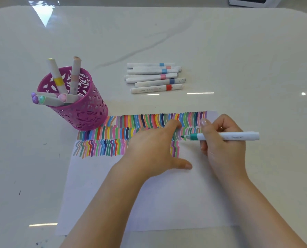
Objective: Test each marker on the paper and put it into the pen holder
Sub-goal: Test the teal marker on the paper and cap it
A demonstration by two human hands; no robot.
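Observation:
A white sheet of paper lies on the table, its far half covered with rows of coloured strokes. My left hand presses flat on the paper over those strokes. My right hand grips an uncapped teal marker, its tip touching the paper just right of my left hand's fingers. A pink perforated pen holder stands at the paper's far left corner with several capped markers in it. Several more capped white markers lie in a pile beyond the paper.
The table is glossy white with grey veining and bright light reflections. A dark-framed object sits past the far right edge. Small dark specks mark the near left of the table.

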